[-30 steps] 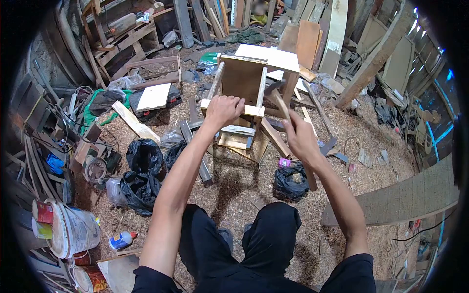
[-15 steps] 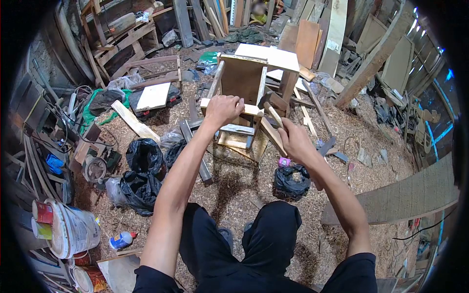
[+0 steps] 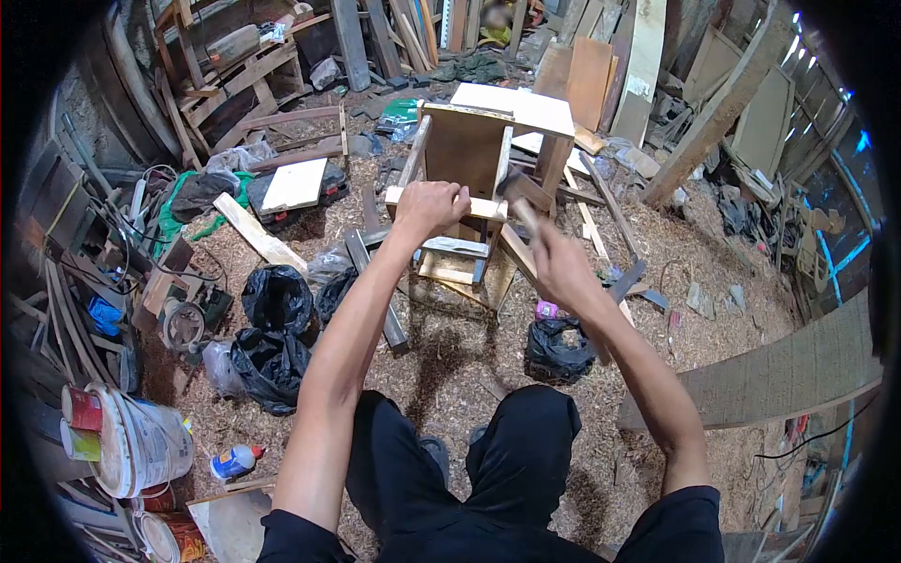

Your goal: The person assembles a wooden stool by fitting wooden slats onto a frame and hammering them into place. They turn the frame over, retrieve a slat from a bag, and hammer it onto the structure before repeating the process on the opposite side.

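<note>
A wooden frame point(image 3: 462, 155) with an open front stands ahead of me, a pale board point(image 3: 521, 109) on its top. My left hand point(image 3: 432, 206) is closed over the light crossbar point(image 3: 486, 208) at its near edge, pressing on the bar. My right hand point(image 3: 567, 267) is wrapped round the handle of a hammer point(image 3: 524, 212), slightly blurred. The hammer's dark head is near the right end of the crossbar, beside the frame's upright; contact cannot be made out. Lower down, another crosspiece point(image 3: 456, 247) joins the frame's legs.
Black plastic bags point(image 3: 271, 361) lie at the left, and another black bag point(image 3: 559, 349) sits near my right knee. A white bucket point(image 3: 150, 446) and a blue bottle point(image 3: 235, 461) stand at the lower left. A slanted wooden post point(image 3: 713, 122) rises at the right.
The hammer and my right hand have shifted slightly, with the hammer's head now higher, nearer the frame's right upright. My left hand has stayed on the crossbar.
</note>
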A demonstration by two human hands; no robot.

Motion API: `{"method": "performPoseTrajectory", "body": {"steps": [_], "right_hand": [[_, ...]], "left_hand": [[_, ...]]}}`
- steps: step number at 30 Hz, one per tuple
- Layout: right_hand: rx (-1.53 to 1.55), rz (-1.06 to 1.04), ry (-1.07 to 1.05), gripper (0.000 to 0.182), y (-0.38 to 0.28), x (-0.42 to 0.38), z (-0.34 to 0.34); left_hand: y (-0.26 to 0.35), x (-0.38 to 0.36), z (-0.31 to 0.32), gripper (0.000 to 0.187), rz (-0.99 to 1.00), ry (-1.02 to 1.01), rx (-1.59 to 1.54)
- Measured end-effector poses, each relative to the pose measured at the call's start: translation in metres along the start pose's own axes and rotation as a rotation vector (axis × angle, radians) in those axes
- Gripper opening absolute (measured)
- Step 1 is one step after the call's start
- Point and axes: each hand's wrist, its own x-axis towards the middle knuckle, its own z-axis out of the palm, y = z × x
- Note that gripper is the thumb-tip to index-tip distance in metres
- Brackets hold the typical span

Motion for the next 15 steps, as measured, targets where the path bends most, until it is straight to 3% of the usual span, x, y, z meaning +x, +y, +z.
{"method": "performPoseTrajectory", "body": {"steps": [2,6,9,10,14,15], "right_hand": [[-0.140,-0.037,-0.120,0.022,0.006,0.004,-0.004],[0.047,-0.038,0.088,0.017,-0.020,0.005,-0.014],[0.033,0.101,-0.057,0.018,-0.015,0.002,-0.007],[-0.129,-0.071,-0.042,0.020,-0.001,0.001,0.003],[-0.056,-0.034,-0.072,0.021,-0.010,0.001,-0.007],[0.020,0.015,0.002,0.021,-0.020,0.000,-0.011]], "left_hand": [[-0.001,-0.001,0.000,0.043,-0.007,-0.024,-0.009],[-0.001,0.002,0.000,0.042,-0.013,-0.025,0.016],[-0.002,0.001,0.001,0.043,-0.009,-0.008,-0.011],[-0.003,0.001,0.000,0.043,-0.011,-0.005,-0.010],[-0.004,0.002,0.000,0.045,-0.006,-0.026,-0.010],[-0.003,0.002,-0.001,0.045,-0.008,-0.044,-0.023]]}}
